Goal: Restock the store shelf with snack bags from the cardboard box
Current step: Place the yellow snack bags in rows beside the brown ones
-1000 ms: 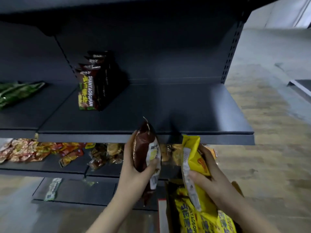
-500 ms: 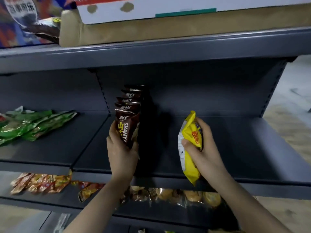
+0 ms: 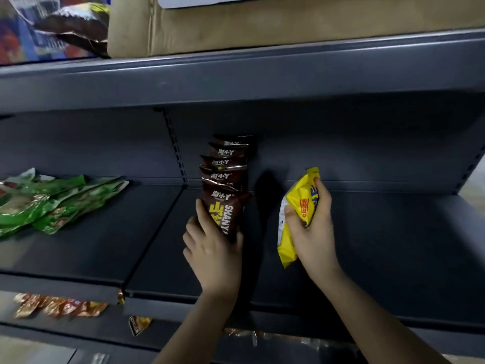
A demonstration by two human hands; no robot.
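Both hands are up on the dark grey metal shelf (image 3: 380, 253) at mid-frame. Nearest the camera on the left of centre, the left hand (image 3: 214, 248) has its fingers curled round the lower part of a dark brown foil snack bag (image 3: 225, 211) with yellow and white lettering, holding it upright so its long axis runs up the frame. That bag stands at the front of a row of matching brown bags (image 3: 228, 161), which recedes toward the shelf's back panel, each top seam showing above the one ahead of it. Right of centre, the right hand (image 3: 311, 227) grips a bright yellow foil snack bag (image 3: 296, 216) round its middle, thumb across the printed face, fingers wrapped behind. This bag is also held roughly upright, leaning a little to the right at the top, and hangs above bare shelf well apart from the brown row.

The open stretch of shelf lies directly beyond and below the yellow bag, so the right hand is the nearer one for setting it down; I judge the move wants the bag kept vertical and lowered onto its bottom edge.

Farther off, at the left of the frame, green foil bags (image 3: 52, 198) lie flat in a loose heap. Along the top a tan cardboard box (image 3: 262, 24) sits on the upper shelf.
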